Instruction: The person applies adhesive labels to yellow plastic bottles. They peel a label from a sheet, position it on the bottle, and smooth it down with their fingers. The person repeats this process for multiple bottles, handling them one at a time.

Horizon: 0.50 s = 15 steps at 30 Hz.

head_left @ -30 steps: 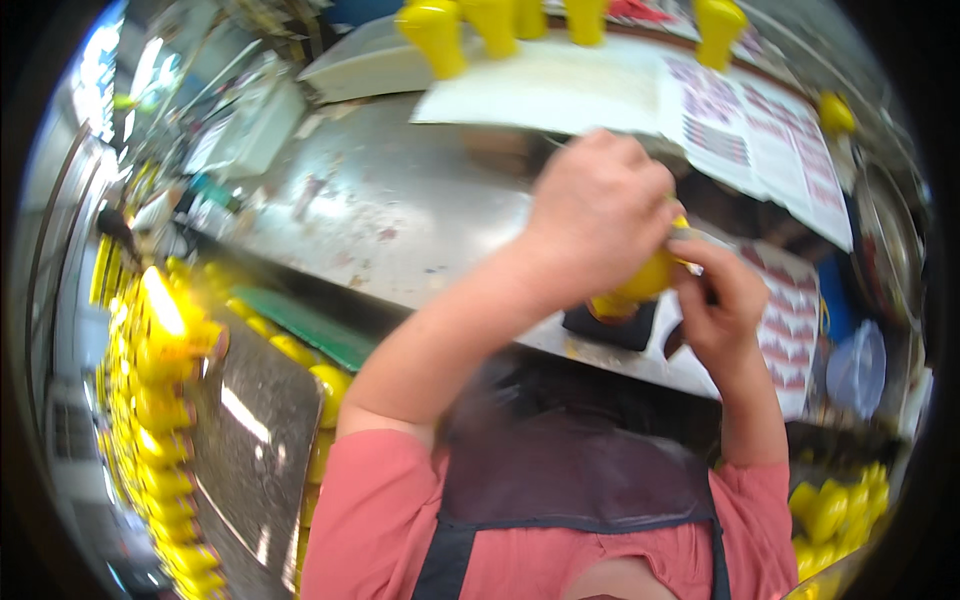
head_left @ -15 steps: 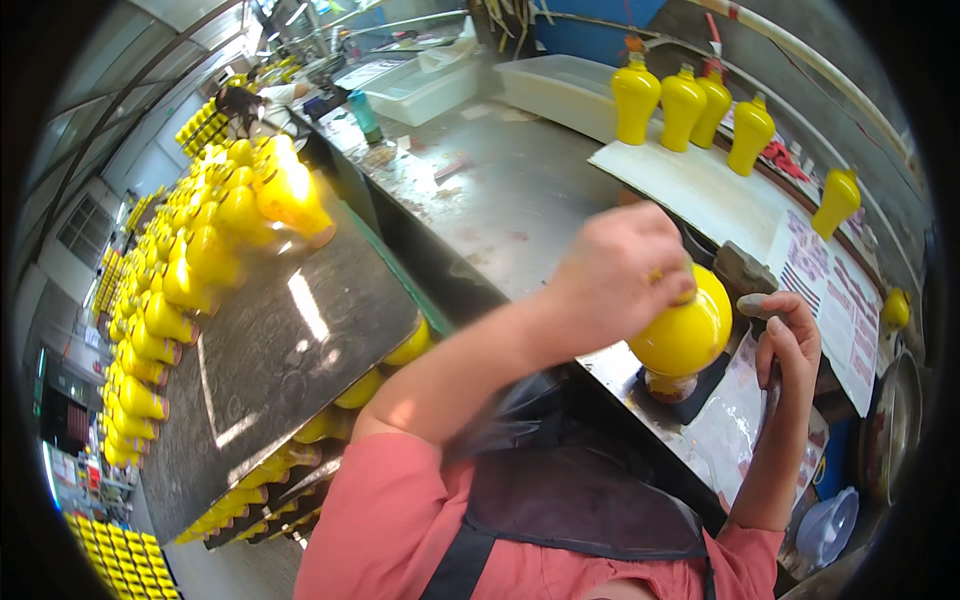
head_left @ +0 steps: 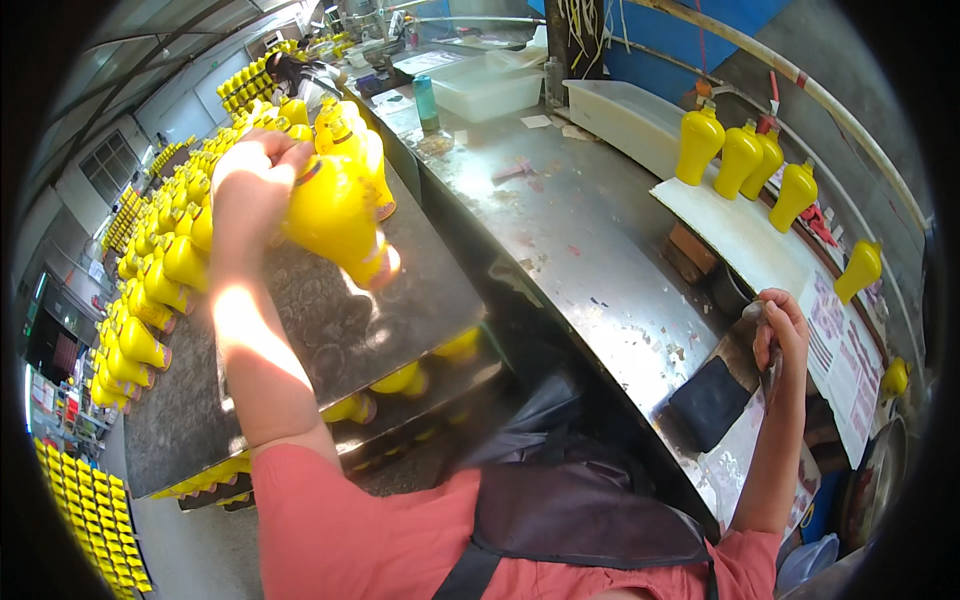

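Here, left hand (head_left: pixel 250 185) fingers clamped around a yellow bottle (head_left: pixel 335 215), right hand (head_left: pixel 778 328) fingers curled on a small tool (head_left: pixel 752 312).

My left hand (head_left: pixel 252 185) covers the upper part of the yellow bottle (head_left: pixel 335 215). My right hand (head_left: pixel 778 325) hides a small tool, too little showing to identify.

The scene is bright, with daylight coming from the upper left, and it makes a strong glare patch on the left forearm (head_left: pixel 240 330) and white reflections on the steel table (head_left: pixel 600 250). The fisheye lens bends straight edges near the rim, and the corners are fully black. The yellow bottle (head_left: pixel 335 215) in the left hand (head_left: pixel 250 185) is slightly blurred, and the far background looks soft.
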Tool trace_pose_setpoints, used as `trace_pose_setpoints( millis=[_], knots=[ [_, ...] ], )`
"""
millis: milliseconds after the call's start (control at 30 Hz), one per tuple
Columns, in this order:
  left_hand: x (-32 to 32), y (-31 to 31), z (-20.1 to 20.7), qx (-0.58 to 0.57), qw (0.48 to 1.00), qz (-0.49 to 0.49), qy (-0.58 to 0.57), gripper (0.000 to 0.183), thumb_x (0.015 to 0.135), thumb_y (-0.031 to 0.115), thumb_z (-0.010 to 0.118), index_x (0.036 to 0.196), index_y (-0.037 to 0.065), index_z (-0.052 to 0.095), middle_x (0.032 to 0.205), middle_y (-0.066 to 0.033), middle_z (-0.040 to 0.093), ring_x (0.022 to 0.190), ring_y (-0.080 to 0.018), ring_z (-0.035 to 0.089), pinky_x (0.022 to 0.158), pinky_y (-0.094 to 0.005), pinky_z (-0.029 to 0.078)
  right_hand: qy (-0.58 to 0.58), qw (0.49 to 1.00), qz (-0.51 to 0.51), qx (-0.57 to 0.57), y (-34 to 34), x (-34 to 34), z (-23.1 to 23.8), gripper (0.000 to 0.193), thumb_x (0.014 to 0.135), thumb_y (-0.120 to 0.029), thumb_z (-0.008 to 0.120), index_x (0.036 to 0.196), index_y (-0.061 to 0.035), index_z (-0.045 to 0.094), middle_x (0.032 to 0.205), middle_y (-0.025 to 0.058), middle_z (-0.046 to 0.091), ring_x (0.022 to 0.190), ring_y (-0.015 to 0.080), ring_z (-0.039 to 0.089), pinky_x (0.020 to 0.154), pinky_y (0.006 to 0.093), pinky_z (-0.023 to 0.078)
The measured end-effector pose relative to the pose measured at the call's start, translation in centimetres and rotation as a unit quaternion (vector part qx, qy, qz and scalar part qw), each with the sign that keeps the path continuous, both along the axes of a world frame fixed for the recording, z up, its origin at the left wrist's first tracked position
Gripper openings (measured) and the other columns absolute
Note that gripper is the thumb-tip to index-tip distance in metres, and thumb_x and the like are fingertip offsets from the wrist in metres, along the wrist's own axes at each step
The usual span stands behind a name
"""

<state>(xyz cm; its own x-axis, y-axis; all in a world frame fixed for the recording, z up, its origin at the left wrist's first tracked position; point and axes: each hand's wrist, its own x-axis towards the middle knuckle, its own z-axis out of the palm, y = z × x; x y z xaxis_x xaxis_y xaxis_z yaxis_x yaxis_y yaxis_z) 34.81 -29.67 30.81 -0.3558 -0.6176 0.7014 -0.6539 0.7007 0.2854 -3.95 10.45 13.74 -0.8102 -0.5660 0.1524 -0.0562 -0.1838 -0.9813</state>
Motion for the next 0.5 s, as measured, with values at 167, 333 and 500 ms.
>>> trace_pose_setpoints(
  millis=[167,333,500],
  knots=[
    [2.8,-7.5,-1.7,0.016,0.985,0.143,-0.094,0.031,0.089,0.036,0.069,0.087,0.005,0.075,0.089,-0.0171,0.072,0.087,-0.0357,0.069,0.078,-0.0458,0.053,-0.017,0.998,-0.043,0.032,1.0,-2.2,-1.9,0.019,0.101,-0.021,0.06,0.111,-0.0049,0.064,0.054,-0.0047,0.047,0.036,0.0045,0.038,0.034,0.0202,0.029],
    [3.4,-12.6,-3.8,-0.001,0.979,0.177,-0.103,0.03,0.089,0.034,0.068,0.088,0.005,0.076,0.087,-0.018,0.073,0.087,-0.0369,0.069,0.078,-0.0483,0.053,-0.035,0.995,-0.072,0.06,2.4,-3.4,-4.0,0.02,0.102,-0.022,0.059,0.112,-0.0058,0.063,0.056,-0.0033,0.051,0.034,0.0053,0.039,0.033,0.0209,0.029],
    [3.7,-17.2,-5.8,-0.017,0.973,0.195,-0.12,0.03,0.088,0.033,0.067,0.086,0.004,0.075,0.089,-0.0205,0.072,0.087,-0.0391,0.069,0.081,-0.049,0.053,-0.033,0.993,-0.082,0.081,3.6,-3.2,-4.8,0.02,0.102,-0.023,0.059,0.113,-0.0064,0.063,0.062,-0.0024,0.054,0.035,0.0055,0.04,0.032,0.0211,0.03]
  ],
)
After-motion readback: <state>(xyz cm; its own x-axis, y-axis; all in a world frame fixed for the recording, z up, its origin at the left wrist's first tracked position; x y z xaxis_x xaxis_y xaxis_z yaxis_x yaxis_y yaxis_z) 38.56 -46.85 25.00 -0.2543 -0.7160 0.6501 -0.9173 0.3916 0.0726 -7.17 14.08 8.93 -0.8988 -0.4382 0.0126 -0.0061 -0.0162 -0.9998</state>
